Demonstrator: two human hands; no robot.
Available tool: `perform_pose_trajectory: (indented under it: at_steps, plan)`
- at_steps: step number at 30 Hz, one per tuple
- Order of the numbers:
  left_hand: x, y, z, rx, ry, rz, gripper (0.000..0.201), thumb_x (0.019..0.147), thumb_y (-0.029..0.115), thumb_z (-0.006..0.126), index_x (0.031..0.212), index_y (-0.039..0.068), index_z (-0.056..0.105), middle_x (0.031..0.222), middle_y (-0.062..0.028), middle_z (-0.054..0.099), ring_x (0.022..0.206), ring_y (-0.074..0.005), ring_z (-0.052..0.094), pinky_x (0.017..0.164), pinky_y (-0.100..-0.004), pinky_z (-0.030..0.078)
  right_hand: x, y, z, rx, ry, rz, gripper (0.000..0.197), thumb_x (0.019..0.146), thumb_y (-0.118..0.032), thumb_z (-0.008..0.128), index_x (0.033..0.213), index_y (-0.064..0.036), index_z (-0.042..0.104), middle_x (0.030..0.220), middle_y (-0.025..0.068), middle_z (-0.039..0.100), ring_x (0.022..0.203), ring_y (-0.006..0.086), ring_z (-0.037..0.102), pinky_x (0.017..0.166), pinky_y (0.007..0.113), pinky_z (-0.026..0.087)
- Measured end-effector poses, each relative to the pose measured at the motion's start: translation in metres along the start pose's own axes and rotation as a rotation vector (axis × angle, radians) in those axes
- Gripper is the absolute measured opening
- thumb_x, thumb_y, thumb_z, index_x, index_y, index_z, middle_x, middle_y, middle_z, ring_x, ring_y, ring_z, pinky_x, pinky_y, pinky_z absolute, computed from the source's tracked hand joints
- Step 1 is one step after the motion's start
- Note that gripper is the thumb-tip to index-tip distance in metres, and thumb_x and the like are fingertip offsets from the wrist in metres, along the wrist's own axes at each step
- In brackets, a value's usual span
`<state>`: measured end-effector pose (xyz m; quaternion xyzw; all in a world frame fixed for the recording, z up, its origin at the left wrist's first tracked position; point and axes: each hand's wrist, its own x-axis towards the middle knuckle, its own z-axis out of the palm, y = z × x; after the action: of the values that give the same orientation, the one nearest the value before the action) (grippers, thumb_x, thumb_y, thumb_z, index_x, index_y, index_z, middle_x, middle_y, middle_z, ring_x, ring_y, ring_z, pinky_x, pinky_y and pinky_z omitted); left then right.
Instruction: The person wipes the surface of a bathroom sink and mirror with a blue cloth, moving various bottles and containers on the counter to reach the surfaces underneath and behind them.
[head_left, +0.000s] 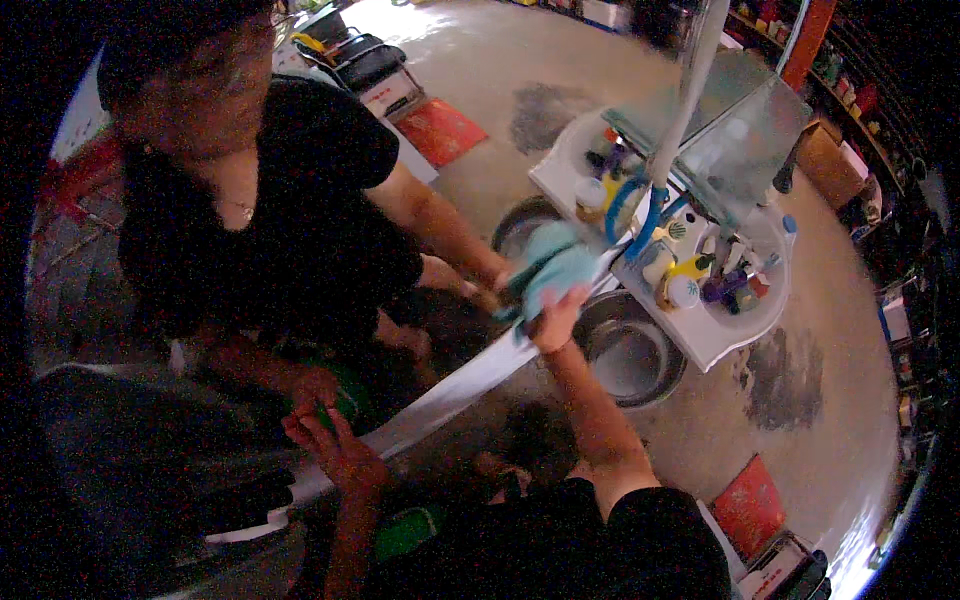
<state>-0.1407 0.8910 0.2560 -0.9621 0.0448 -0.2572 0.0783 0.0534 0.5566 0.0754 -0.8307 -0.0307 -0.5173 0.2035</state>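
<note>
My right hand (pixel 556 322) is closed on a light blue-green cloth (pixel 566 272), pressed to a large upright mirror-like surface with a pale edge strip (pixel 455 385). Motion blurs the cloth somewhat. Lower left, my left hand (pixel 345 455) has its fingers stretched out, their tips at the same reflecting surface. A reflection of my arms, dark shirt and the cloth fills the upper left side.
A white basin-like shelf (pixel 705 350) holds several bottles and jars, with a round metal bowl (pixel 630 350) beside it on the floor. A blue hose loop (pixel 650 222) hangs by a white pole (pixel 690 90). A red mat (pixel 750 505) lies lower right.
</note>
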Motion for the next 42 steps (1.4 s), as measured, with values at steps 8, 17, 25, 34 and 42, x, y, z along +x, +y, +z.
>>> perform_pose_trajectory:
  at_steps: [8, 17, 25, 34, 42]
  plan:
    - [0.019, 0.014, -0.02, -0.029, 0.116, 0.127, 0.054, 0.102, 0.019, 0.026, 0.153, 0.002, 0.027, 0.159, -0.0323, 0.009, 0.142, -0.0615, 0.008, 0.114, -0.0692, 0.015, 0.082, -0.069, -0.051, 0.423, 0.094, 0.601, 0.073, 0.084, -0.012, 0.05, 0.154, -0.0021, 0.029, 0.154, 0.0332, 0.024, 0.143, 0.0493, 0.021, 0.119, 0.052, 0.013]
    - [0.032, 0.031, -0.027, -0.094, 0.072, -0.04, 0.05, 0.102, 0.02, 0.031, 0.149, 0.003, 0.039, 0.159, -0.0278, 0.019, 0.143, -0.0582, 0.014, 0.115, -0.0676, 0.015, 0.176, -0.043, -0.092, 0.32, 0.041, 0.081, 0.068, 0.067, 0.001, 0.065, 0.133, -0.0151, 0.059, 0.138, 0.0253, 0.046, 0.129, 0.0477, 0.038, 0.111, 0.055, 0.028]
    - [0.046, 0.11, -0.035, -0.615, 0.166, -0.013, 0.041, 0.094, 0.004, 0.045, 0.133, 0.001, 0.058, 0.138, -0.0249, 0.054, 0.132, -0.0409, 0.048, 0.11, -0.0534, 0.036, 0.197, 0.024, -0.155, 1.841, -0.406, 1.2, 0.049, 0.089, -0.009, 0.064, 0.137, -0.0095, 0.055, 0.138, 0.0146, 0.056, 0.13, 0.0294, 0.05, 0.114, 0.042, 0.033]
    - [0.113, 0.225, -0.065, -1.93, -0.608, -0.275, 0.044, 0.101, 0.02, 0.05, 0.14, 0.001, 0.048, 0.137, -0.0143, 0.056, 0.123, -0.0269, 0.057, 0.107, -0.0425, 0.043, 0.208, 0.024, -0.217, 1.564, -0.744, 0.473, 0.049, 0.088, -0.015, 0.067, 0.136, -0.0115, 0.056, 0.135, 0.0152, 0.059, 0.131, 0.0308, 0.049, 0.115, 0.047, 0.03]
    - [0.074, 0.269, -0.005, -2.561, -1.002, -0.804, 0.049, 0.104, 0.036, 0.045, 0.142, 0.005, 0.044, 0.14, -0.0118, 0.053, 0.123, -0.0246, 0.056, 0.106, -0.044, 0.046, 0.168, 0.023, -0.267, 0.974, -0.96, -0.008, 0.055, 0.082, -0.012, 0.074, 0.135, -0.0161, 0.06, 0.154, 0.0136, 0.04, 0.14, 0.0411, 0.035, 0.117, 0.052, 0.023]
